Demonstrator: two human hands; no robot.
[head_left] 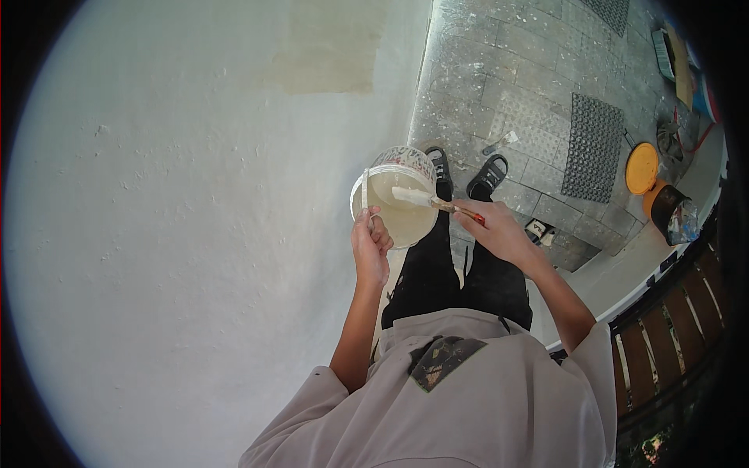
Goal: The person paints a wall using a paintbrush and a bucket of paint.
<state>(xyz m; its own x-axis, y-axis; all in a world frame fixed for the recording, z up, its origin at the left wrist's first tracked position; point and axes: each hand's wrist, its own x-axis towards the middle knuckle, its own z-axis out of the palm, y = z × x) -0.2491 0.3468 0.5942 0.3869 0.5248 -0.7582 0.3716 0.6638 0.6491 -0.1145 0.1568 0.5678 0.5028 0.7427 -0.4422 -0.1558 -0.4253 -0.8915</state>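
My left hand (372, 242) is closed around the white handle of a paint bucket (405, 158), which hangs tilted so that its mouth faces me. Pale, whitish paint (402, 222) coats the inside; how deep it goes I cannot tell. In my right hand (495, 226) a paintbrush (413, 196) is gripped by its handle, which shows some red at the end. The brush's bristles are covered in white paint and stand over the bucket's opening.
To my left rises a pale painted wall (195, 195) with a beige patch (331, 47). Paint-spattered grey tiles (460, 93) lie underfoot, with a dark mat (593, 148). At the right are an orange lid (641, 168), an orange-and-black container (667, 207) and a slatted wooden railing (655, 343).
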